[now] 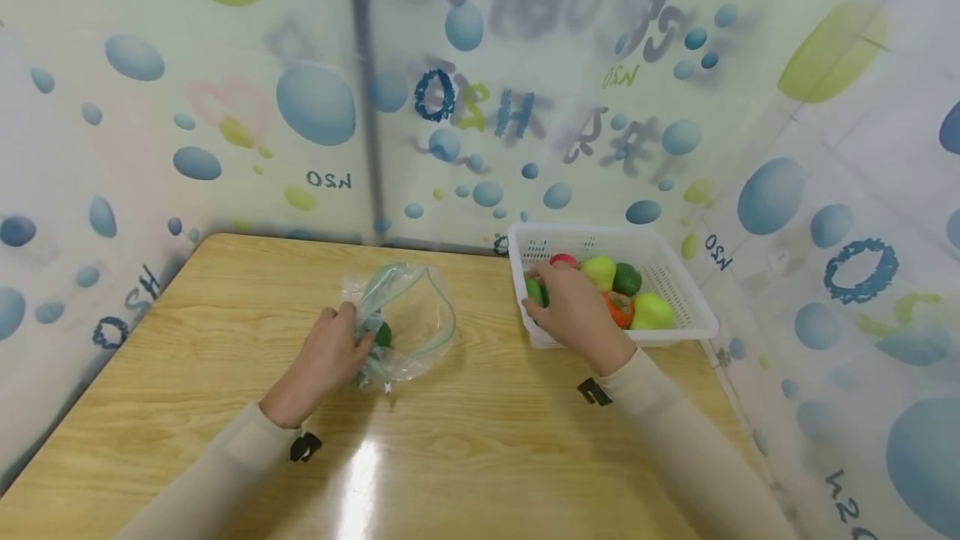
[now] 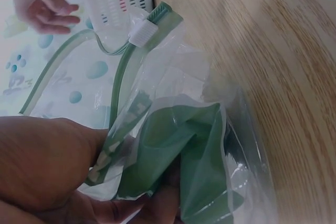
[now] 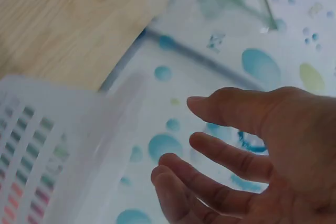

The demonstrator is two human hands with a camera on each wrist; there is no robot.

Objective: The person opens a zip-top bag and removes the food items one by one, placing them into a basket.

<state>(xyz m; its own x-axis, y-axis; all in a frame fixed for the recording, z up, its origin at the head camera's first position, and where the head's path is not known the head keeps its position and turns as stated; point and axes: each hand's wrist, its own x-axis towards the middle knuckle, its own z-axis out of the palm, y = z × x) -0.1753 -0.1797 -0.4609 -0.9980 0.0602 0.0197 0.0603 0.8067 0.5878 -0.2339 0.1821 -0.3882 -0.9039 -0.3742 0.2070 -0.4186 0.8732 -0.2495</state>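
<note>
Wood table [image 1: 480, 457], bubble-print walls [image 1: 225, 107]; left hand [image 1: 330, 352] pinching bag [image 1: 408, 319], right hand [image 1: 573, 307] loose-fingered.

Wooden table [image 1: 225, 315] runs from near edge to far wall, grain lengthwise, with a bright glare patch [image 1: 360, 473] near centre. Walls [image 1: 225, 148] on left, far and right sides carry a white covering printed with blue and green bubbles and dark blue lettering. A dark vertical seam [image 1: 365, 90] divides the far wall left of centre.
</note>
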